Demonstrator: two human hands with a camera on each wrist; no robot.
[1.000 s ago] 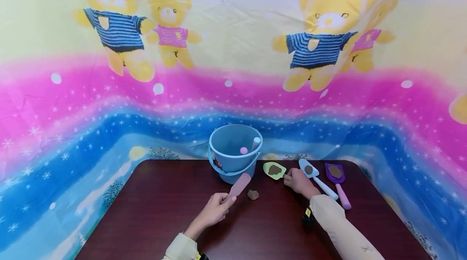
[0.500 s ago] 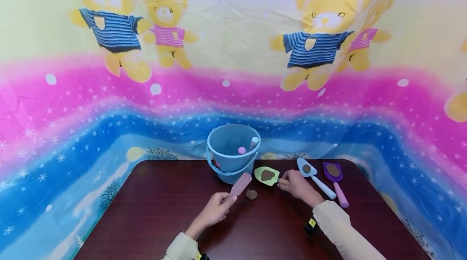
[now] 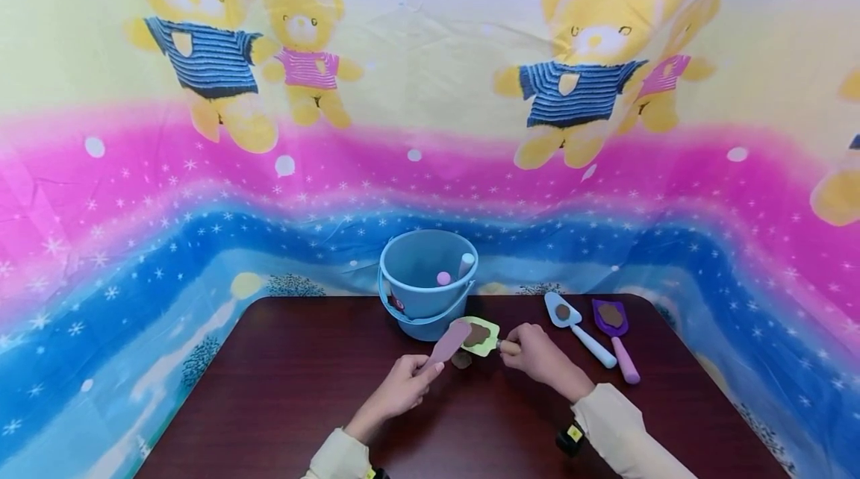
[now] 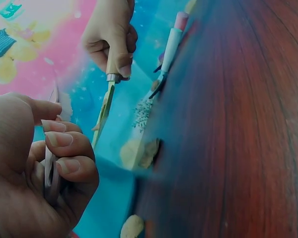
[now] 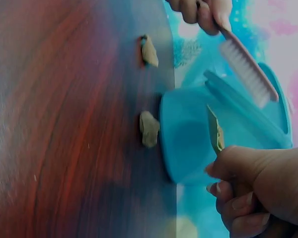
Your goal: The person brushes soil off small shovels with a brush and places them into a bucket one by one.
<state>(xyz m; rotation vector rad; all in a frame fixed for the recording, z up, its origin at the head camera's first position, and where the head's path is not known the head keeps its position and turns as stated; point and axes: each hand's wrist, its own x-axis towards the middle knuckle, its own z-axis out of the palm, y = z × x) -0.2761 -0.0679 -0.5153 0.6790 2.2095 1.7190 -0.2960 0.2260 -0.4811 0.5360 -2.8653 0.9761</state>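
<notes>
My left hand (image 3: pixel 403 387) grips a pink brush (image 3: pixel 448 345), its white bristles facing down in the right wrist view. My right hand (image 3: pixel 543 359) holds the wooden handle (image 3: pixel 510 348) of a small green shovel (image 3: pixel 490 337). A flat brown lump (image 3: pixel 477 334) lies on the shovel's blade. The blade is up off the table in front of the blue bucket (image 5: pixel 186 134), and the brush head overlaps its left end in the head view. Below them a brown lump (image 3: pixel 461 359) rests on the table, partly hidden; the right wrist view shows two lumps on the table there.
In the bucket stand a pink-tipped handle (image 3: pixel 444 279) and a pale blue one (image 3: pixel 466 264). To the right lie a light blue shovel (image 3: pixel 594 345) and a purple shovel (image 3: pixel 610 315) with a pink handle, each bearing a brown lump. A printed cloth (image 3: pixel 376 128) hangs behind the table.
The right hand has lifted the green shovel with its lump and carried it left, to the brush and over the table lump. The left hand has hardly moved.
</notes>
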